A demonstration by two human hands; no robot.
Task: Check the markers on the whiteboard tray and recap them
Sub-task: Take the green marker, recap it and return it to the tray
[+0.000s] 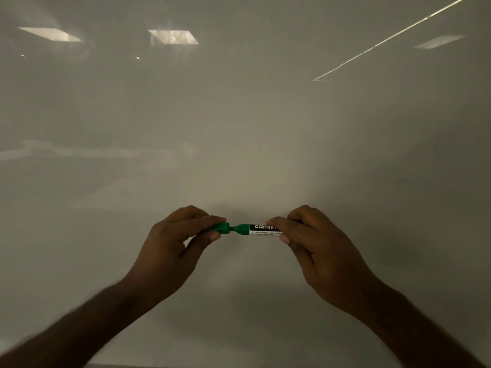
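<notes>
A green whiteboard marker point(259, 230) with a black-and-white label is held level in front of the whiteboard point(244, 128). My right hand point(313, 248) grips its barrel. My left hand point(175, 240) pinches the green cap point(221, 228) at the marker's left end. The cap sits over the tip with a narrow green neck still showing between cap and barrel. The tray is hidden, apart from a pale strip at the bottom edge.
The glossy whiteboard fills nearly the whole view and reflects ceiling lights point(172, 37) and a bright diagonal line point(390, 38). Both forearms reach in from the lower corners.
</notes>
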